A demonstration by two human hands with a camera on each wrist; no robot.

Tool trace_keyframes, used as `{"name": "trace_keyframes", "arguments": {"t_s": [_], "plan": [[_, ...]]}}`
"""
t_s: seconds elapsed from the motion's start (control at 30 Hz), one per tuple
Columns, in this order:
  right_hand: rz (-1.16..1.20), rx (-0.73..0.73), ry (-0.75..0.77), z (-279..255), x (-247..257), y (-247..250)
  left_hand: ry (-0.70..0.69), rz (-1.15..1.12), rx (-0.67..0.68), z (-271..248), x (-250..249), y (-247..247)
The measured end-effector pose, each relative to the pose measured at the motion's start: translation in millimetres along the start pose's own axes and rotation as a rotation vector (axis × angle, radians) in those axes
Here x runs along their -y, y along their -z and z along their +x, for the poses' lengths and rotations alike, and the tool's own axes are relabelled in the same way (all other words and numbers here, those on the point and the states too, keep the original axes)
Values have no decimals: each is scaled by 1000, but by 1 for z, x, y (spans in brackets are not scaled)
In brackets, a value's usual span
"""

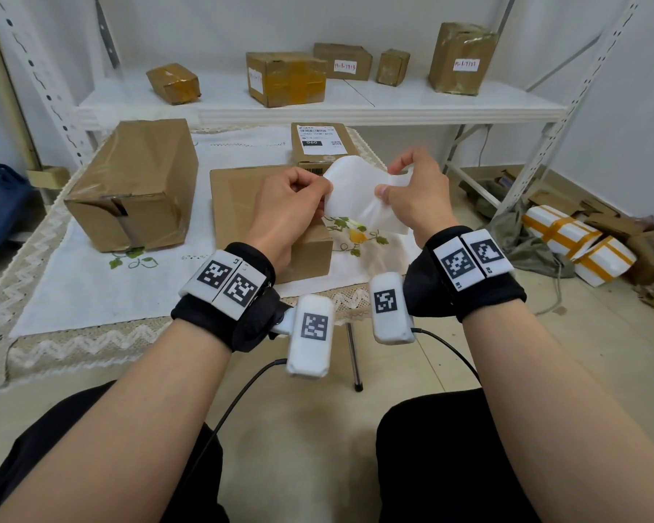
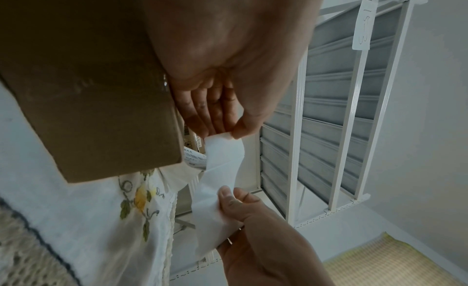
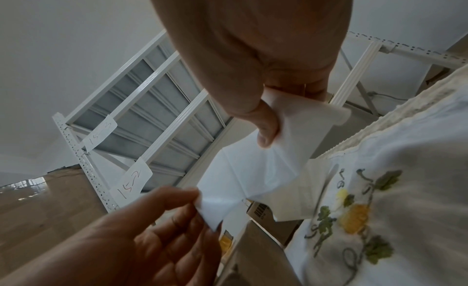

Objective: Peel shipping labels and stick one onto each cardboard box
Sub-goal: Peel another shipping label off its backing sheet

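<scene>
I see the table [image 1: 91,303] under its embroidered cloth carrying three cardboard boxes: a large box [image 1: 136,183] at left, a middle box [image 1: 235,205] under my left wrist, and a labelled box [image 1: 320,143] behind. Above the middle box, between both hands, hangs the white label sheet [image 1: 359,194]. My left hand [image 1: 291,205] pinches its left edge; my right hand [image 1: 412,198] pinches its right side, thumb on the sheet.

A white tablecloth [image 1: 91,288] with stitched leaves and yellow fruit covers the table; behind it a white metal shelf [image 1: 355,107], a blue cart [image 1: 1,209] at left
</scene>
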State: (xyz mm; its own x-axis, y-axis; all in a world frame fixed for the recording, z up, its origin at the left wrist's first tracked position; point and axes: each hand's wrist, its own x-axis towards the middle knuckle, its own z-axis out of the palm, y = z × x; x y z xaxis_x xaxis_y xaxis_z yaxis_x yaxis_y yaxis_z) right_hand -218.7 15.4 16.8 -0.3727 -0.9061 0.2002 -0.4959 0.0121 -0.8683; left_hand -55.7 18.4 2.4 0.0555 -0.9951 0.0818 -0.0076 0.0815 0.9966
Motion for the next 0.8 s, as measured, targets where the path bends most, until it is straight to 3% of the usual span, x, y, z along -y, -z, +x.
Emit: {"name": "trace_keyframes", "arguments": {"t_s": [0.6, 0.8], "plan": [[12, -8, 8, 4, -3, 0, 15, -95, -30, 0, -3, 2], [-21, 57, 12, 6, -5, 0, -27, -14, -31, 0, -2, 4]]}}
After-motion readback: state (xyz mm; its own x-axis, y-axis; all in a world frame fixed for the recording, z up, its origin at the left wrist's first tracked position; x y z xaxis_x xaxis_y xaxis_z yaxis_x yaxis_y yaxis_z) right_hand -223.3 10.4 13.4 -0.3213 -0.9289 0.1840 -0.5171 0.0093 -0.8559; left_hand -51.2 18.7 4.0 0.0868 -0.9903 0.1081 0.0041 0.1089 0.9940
